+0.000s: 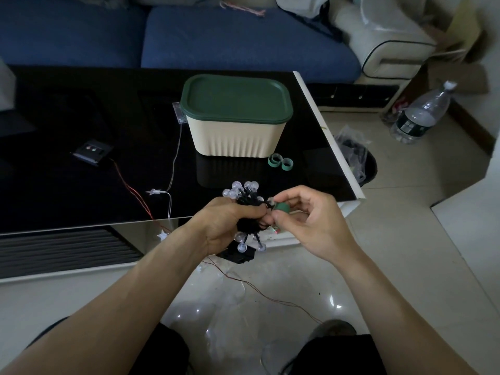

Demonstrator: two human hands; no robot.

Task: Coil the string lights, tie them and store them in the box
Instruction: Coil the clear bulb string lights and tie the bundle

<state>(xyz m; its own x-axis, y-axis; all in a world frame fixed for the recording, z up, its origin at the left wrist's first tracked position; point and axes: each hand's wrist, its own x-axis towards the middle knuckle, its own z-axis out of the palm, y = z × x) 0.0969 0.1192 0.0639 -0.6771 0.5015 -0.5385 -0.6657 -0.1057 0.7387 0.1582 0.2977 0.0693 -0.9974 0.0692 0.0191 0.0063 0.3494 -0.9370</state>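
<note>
Black table (pixel 81 109), one box (pixel 236 136), two ties (pixel 280 161)

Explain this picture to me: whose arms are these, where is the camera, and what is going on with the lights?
There is no machine here. A person wears a camera on the head, so you look down along their own two bare arms.

The left hand grips a coiled bundle of lights: dark wire with clear round bulbs. The right hand pinches a green strap right beside the bundle, apparently to tie it.

On the black table stands a cream box with its green lid on. Two more green loops lie in front of it. To the left are a small dark switch box with red wire, and a clear strand with a star light. A sofa stands behind.
</note>
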